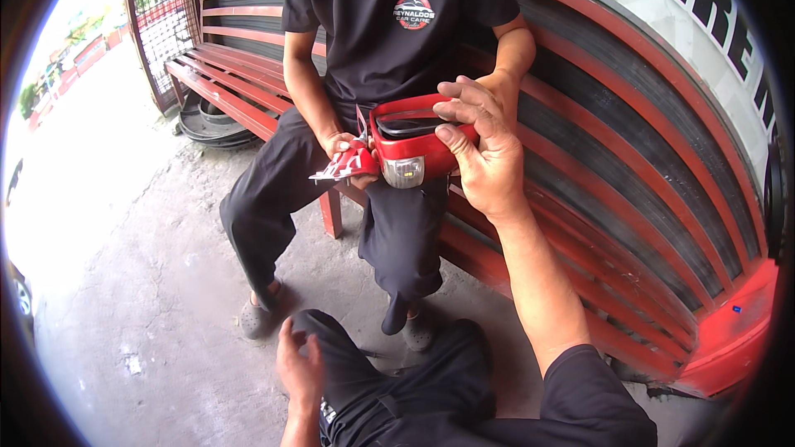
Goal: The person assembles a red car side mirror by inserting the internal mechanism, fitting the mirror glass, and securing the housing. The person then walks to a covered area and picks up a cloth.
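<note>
Held right hand (pixel 489 145) wide beside, perhaps touching, red lamp housing (pixel 432 147) at twelve o'clock; held left hand (pixel 301 364) open at seven o'clock. Possibly risked a drop onto concrete floor (pixel 157 273) from one nudge.

This looks like the open-air front of a vehicle workshop or shop. At twelve o'clock, a co-worker's dark T-shirt (pixel 364 50) carries a round car emblem (pixel 414 12); near the centre is a red housing (pixel 414 145) with a clear lamp, apparently a vehicle part. A large lettered sign (pixel 704 33) stands at two o'clock. At ten lie a slatted red bench (pixel 236 79), dark, tyre-like rings (pixel 207 126) beneath it and a mesh gate (pixel 161 16). Rough concrete ground (pixel 174 281) and glaring daylight fill eight to nine.
</note>
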Available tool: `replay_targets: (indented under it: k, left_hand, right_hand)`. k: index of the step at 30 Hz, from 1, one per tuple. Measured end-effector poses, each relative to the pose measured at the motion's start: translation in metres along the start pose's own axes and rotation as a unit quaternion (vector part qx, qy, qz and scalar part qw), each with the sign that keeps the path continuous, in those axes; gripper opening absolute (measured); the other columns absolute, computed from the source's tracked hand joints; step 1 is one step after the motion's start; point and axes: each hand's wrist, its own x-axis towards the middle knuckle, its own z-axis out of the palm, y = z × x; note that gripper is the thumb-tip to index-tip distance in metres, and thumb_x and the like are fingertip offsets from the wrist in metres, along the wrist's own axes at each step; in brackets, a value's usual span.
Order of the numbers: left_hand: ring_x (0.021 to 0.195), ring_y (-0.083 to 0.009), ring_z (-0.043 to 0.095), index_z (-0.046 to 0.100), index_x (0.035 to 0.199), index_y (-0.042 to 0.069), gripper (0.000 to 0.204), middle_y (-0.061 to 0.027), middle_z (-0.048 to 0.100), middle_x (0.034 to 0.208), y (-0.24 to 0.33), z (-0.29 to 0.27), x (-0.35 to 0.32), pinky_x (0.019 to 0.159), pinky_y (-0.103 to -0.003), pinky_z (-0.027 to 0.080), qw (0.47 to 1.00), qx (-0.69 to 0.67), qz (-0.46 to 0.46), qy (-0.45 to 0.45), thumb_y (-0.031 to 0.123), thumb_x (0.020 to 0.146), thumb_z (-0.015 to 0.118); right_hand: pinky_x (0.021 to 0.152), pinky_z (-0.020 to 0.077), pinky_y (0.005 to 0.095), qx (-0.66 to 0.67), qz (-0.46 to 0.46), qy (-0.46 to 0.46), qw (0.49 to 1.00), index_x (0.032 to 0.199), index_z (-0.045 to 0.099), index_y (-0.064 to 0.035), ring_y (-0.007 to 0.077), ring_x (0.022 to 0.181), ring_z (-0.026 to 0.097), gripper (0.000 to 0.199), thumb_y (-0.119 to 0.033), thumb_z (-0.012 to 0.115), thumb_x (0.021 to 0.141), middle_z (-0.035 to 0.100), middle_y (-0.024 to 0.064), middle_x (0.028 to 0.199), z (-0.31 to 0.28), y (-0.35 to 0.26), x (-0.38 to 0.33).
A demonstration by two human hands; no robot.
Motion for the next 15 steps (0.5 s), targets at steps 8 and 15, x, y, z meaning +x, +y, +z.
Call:
replay_targets:
  k: [8, 15]
  left_hand:
    - [0.101, -0.0347, 0.065, 0.053, 0.144, 0.0, 0.078, -0.016, 0.069, 0.11, 0.208, 0.03, 0.071, 0.089, -0.044, 0.054, 0.905, 0.013, 0.413, 0.104, 0.013, 0.077, 0.09]
    - [0.117, -0.0441, 0.06, 0.053, 0.142, -0.002, 0.077, -0.0229, 0.062, 0.124, 0.251, 0.068, 0.108, 0.098, -0.05, 0.054, 0.894, 0.06, 0.424, 0.13, 0.029, 0.081, 0.089]
  right_hand:
    - [0.115, 0.0458, 0.042, 0.11, 0.03, 0.037, 0.993, 0.114, 0.072, -0.0031, 0.0299, 0.144, 0.045, 0.024, 0.001, 0.052, 0.102, 0.067, 0.012, 0.131, 0.003, 0.001, -0.021]
    - [0.112, 0.0438, 0.0449, 0.078, -0.009, 0.114, 0.99, 0.133, 0.061, 0.0006, 0.0329, 0.133, 0.054, 0.035, 0.0, 0.057, 0.099, 0.056, 0.0198, 0.143, -0.011, -0.004, -0.047]
